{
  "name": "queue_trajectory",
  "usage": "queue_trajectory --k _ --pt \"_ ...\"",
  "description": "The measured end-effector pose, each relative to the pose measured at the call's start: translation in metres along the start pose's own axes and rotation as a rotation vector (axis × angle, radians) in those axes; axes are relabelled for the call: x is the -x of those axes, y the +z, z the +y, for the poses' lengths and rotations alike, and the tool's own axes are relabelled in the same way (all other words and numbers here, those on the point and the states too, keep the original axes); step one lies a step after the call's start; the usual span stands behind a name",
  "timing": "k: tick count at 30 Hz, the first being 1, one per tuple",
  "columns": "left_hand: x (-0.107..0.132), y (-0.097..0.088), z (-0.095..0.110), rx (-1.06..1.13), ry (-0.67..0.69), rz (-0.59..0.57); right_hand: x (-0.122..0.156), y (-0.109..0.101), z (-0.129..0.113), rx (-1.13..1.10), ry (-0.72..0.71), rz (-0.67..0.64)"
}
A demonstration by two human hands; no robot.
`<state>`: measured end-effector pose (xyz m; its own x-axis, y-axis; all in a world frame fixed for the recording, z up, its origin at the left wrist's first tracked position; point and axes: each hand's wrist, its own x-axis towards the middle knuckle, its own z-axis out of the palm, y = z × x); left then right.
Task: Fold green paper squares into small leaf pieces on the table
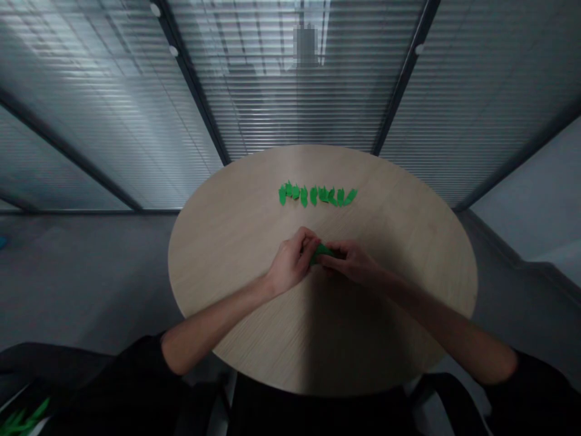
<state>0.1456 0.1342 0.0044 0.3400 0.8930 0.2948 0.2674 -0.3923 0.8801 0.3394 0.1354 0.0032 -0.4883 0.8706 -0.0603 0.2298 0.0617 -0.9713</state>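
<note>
Over the middle of the table, my left hand [294, 259] and my right hand [348, 260] meet around a small green leaf-like piece [323, 249]. The fingers of both hands are closed on it, and they cover much of its outline. Whether it is paper, plastic or a real leaf I cannot tell. Farther back, several similar green leaf-like pieces [314, 195] lie in a row on the tabletop, some close together or touching, the rightmost one slanted.
The round wooden table [218, 242] stands before a glass wall with blinds [272, 109]. At the lower left, more green pieces [27, 419] show beside a dark chair [54, 357]. A shadow falls across the table's near right part.
</note>
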Motion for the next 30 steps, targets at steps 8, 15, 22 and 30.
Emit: queue_trajectory --k 8,15,22,30 --pt "0.0002 0.0006 0.0019 0.006 0.008 0.044 -0.0003 -0.0001 0.0001 -0.032 -0.006 0.021" --pt "0.0006 0.0029 -0.0021 0.022 0.005 0.032 -0.0005 0.0013 -0.0004 -0.023 -0.029 -0.002" --pt "0.0005 0.0019 -0.0022 0.022 0.021 0.048 0.0004 -0.0011 -0.0041 -0.026 -0.045 -0.029" --pt "-0.0001 0.0012 -0.0030 0.056 0.013 0.050 0.0008 0.0002 -0.0025 -0.042 -0.039 -0.013"
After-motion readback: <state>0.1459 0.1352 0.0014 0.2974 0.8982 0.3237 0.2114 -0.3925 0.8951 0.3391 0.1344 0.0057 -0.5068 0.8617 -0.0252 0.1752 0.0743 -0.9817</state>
